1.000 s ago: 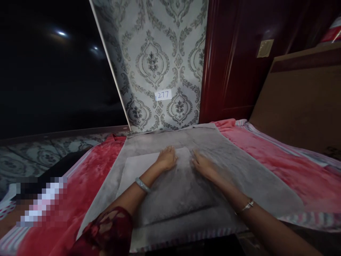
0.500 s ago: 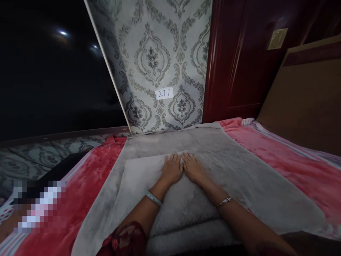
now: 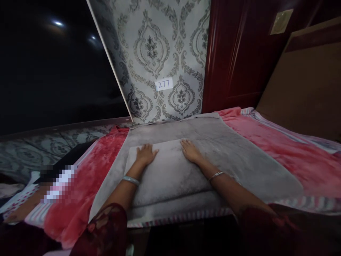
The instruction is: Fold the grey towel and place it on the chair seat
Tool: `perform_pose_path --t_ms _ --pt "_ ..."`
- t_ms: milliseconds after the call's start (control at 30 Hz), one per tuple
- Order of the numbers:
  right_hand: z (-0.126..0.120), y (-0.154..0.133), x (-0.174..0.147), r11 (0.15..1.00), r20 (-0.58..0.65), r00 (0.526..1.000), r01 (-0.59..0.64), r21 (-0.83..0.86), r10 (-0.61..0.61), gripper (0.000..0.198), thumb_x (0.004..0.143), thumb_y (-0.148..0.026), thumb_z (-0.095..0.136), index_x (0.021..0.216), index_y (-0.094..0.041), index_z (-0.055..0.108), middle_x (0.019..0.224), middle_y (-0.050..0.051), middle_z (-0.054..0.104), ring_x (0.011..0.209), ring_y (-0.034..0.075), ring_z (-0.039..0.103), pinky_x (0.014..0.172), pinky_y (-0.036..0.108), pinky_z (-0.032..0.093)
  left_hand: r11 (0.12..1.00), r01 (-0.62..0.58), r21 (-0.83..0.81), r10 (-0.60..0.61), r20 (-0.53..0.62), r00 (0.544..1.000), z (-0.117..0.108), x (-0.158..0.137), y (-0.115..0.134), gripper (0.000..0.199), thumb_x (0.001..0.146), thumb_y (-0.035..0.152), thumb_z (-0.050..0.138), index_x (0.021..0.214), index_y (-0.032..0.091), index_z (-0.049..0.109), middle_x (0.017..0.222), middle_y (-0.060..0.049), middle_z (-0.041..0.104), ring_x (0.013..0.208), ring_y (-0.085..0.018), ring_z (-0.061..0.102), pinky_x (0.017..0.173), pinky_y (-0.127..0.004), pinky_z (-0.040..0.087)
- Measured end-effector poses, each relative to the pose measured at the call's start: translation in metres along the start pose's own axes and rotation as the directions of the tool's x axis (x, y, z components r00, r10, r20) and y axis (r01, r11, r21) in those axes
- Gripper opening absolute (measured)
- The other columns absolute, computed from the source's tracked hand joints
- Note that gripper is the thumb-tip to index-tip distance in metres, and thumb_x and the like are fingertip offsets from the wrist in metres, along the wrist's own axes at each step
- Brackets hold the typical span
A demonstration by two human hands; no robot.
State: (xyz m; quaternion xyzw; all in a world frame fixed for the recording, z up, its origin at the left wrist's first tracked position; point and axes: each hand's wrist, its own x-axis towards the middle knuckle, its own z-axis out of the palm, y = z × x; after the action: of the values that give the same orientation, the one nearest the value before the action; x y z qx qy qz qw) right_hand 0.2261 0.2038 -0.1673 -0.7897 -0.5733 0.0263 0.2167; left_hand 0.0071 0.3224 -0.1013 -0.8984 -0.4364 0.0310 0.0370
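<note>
A grey plush blanket (image 3: 247,167) lies spread out, with a folded part (image 3: 167,174) on its left and middle. Palm down near the far left corner of that folded part rests my left hand (image 3: 145,154), fingers spread and thumb pointing right. My right hand (image 3: 191,150) presses flat at the fold's far right corner, its fingers stretched forward. Neither hand grips anything. A gap of bare grey fabric separates the two hands.
Beneath the grey blanket is a red-pink blanket (image 3: 290,156) with striped edges. Behind stand a patterned wall with a paper label (image 3: 164,84), a dark screen (image 3: 53,71) and a brown board (image 3: 306,81). Another person's arm (image 3: 29,206) shows at the lower left.
My left hand has slid left across the folded part, away from my right hand, which stays near the right corner. The camera view has shifted, showing more of the near striped edge.
</note>
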Motion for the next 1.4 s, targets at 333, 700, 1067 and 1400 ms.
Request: perform_pose_path --t_ms 333,700,1067,1400 --pt "-0.009 -0.013 -0.095 0.990 -0.162 0.978 0.139 0.034 -0.132 0.063 0.090 -0.014 0.032 0.153 -0.016 0.039 0.157 0.008 0.038 0.149 0.022 0.027 0.121 0.048 0.026 0.923 -0.385 -0.019 0.369 -0.245 0.897 0.007 -0.104 0.085 0.059 0.098 0.030 0.035 0.155 0.015 0.030 0.163 -0.012 0.026 0.152 -0.025 0.019 0.124 -0.052 0.017" --pt "-0.006 -0.038 -0.133 0.990 0.002 0.999 0.040 -0.137 -0.040 0.061 0.091 -0.011 0.031 0.151 -0.010 0.042 0.158 0.010 0.035 0.149 0.023 0.027 0.121 0.047 0.022 0.888 -0.456 -0.064 0.435 -0.203 0.877 0.057 -0.122 0.112 0.064 0.099 0.038 0.032 0.155 0.009 0.027 0.163 -0.016 0.024 0.153 -0.028 0.016 0.123 -0.056 0.016" --pt "-0.008 -0.049 -0.161 0.975 0.030 0.981 0.196 -0.106 -0.194 0.070 0.095 -0.047 0.052 0.155 -0.017 0.034 0.162 0.012 0.025 0.151 0.028 0.020 0.123 0.053 0.016 0.981 -0.173 0.083 0.188 -0.230 0.955 0.056 -0.158 0.022 0.073 0.092 0.055 0.048 0.151 0.012 0.040 0.159 -0.019 0.031 0.148 -0.036 0.028 0.117 -0.062 0.027" --pt "-0.029 -0.054 -0.203 0.935 -0.067 0.948 0.317 0.161 -0.310 0.049 0.101 -0.028 0.037 0.149 -0.026 0.046 0.148 0.007 0.051 0.141 0.019 0.042 0.120 0.047 0.030 0.989 -0.145 0.029 0.147 -0.282 0.948 0.036 -0.161 0.021 0.057 0.097 0.036 0.039 0.148 0.012 0.043 0.154 -0.017 0.041 0.145 -0.031 0.037 0.116 -0.060 0.031"
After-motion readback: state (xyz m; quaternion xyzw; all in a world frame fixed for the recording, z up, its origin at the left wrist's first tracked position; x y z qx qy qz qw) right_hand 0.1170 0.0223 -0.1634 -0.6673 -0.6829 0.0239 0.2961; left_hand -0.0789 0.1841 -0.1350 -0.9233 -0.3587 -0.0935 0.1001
